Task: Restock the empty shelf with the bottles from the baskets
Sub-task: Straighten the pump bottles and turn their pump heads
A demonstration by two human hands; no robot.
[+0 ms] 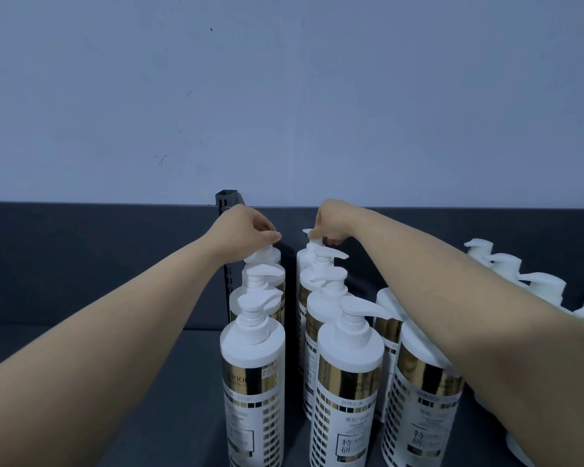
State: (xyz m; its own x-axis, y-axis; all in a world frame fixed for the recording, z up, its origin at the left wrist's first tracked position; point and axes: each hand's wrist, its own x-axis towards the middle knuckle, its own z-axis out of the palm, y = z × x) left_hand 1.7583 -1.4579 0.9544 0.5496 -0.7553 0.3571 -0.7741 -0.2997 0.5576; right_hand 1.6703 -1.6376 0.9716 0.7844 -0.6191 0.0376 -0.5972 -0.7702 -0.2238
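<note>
Several white pump bottles with gold bands stand in rows on the dark grey shelf point(81, 348). My left hand point(246, 227) reaches to the back of the left row and pinches the pump head of the rearmost bottle point(267, 256). My right hand point(331, 222) pinches the pump head of the rearmost bottle point(309, 256) in the middle row. The nearest bottles, the front left bottle point(253, 392) and the front middle bottle point(348, 399), stand upright in front. My right forearm hides part of a third row point(425, 382).
A dark slotted upright post point(227, 200) rises at the shelf's back, just left of the left row. More white pump bottles point(543, 288) line up to the far right. A pale wall stands behind the shelf's back panel point(81, 257).
</note>
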